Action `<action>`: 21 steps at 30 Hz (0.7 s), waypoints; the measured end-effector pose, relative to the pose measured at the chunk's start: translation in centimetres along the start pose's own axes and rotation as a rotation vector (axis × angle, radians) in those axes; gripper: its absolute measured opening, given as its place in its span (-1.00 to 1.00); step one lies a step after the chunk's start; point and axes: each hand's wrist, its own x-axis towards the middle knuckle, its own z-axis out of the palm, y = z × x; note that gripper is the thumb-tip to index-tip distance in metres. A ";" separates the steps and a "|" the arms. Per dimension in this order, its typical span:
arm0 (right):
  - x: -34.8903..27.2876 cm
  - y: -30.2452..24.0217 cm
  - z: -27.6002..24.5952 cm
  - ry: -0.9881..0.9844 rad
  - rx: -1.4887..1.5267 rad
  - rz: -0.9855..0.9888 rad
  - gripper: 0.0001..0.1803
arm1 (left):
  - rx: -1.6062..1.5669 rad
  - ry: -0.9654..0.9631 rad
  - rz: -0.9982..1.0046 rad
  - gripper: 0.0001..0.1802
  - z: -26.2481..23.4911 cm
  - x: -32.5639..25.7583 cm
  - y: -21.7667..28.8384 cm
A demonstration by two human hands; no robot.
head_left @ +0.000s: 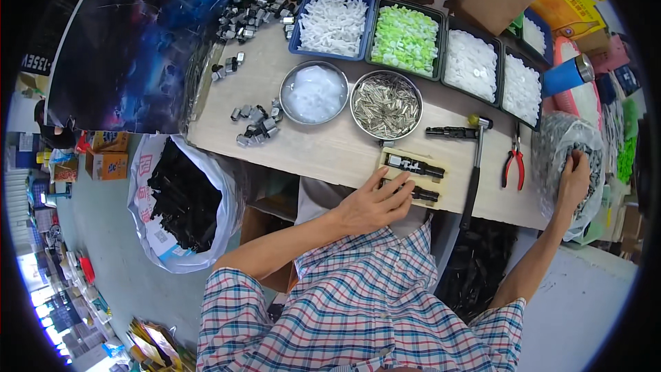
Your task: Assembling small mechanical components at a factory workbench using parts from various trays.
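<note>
**Hands split between the fixture and the parts bag**

Both hands are working apart. Lying flat with its fingers spread, the left hand [375, 203] is pressing on the lower of two slim black parts seated in the pale wooden fixture block [412, 176] at the near edge of the light wooden counter [323, 145]. Reaching well to the right, the right hand [575, 179] is dipping curled fingers into the clear plastic bag of small dark parts [561, 158]; whether it is already pinching one cannot be told.

By the look of it, a part is being steadied in the block while the next piece is being fetched; bringing it over would call for a clean pick and careful lining-up.

Beside the block are lying a long-handled black hammer [475, 165] and red-handled pliers [513, 165]. Further back are standing a round steel bowl of silvery metal pins [386, 105], another round bowl of white pieces [314, 93], and trays of white and green plastic bits. Edges are bending and blurring, and the bag's contents are staying indistinct.
</note>
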 end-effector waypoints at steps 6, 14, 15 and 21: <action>0.3 -1.4 -2.1 -0.047 -0.007 0.049 -0.85 | -0.087 0.290 -0.049 -0.69 -1.8 2.2 -5.7; -0.9 0.6 -2.8 -0.030 -0.088 -0.023 -0.73 | 0.382 0.369 -0.477 -0.69 -4.7 12.0 -25.1; -1.5 1.1 -2.9 -0.021 -0.089 -0.018 -0.73 | 0.382 0.376 -0.469 -0.69 -4.5 12.1 -25.8; -7.3 -2.9 -5.9 0.176 0.435 0.242 -0.76 | 0.473 0.236 -0.344 -0.82 -3.8 11.8 -27.3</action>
